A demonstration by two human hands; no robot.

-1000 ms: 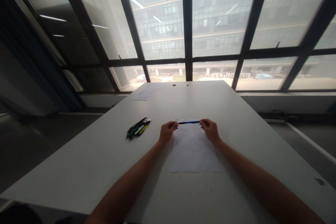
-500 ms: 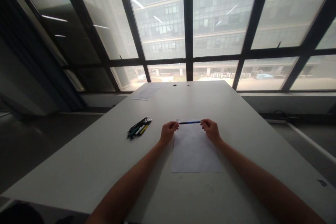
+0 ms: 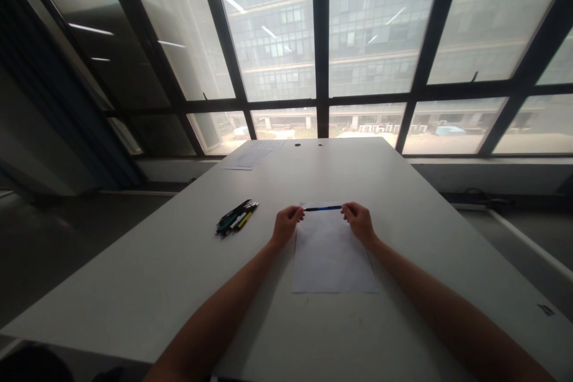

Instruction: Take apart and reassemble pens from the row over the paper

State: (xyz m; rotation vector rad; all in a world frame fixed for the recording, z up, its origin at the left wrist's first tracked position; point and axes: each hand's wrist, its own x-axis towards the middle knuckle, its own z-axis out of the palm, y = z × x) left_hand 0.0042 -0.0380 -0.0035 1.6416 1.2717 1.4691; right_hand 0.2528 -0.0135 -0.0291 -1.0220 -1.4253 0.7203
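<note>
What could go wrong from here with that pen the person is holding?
The left hand and right hand seem to pinch the blue-and-black pen only by its ends, so it might slip out.

If it dropped, it could land on the paper below and perhaps mark it; I can't tell whether its tip is exposed.

The loose pile of pens lies just beyond the left hand, so an outward swing could scatter it.

Hazy daylight from the windows [image 3: 275, 24] leaves the foreground dim.
</note>
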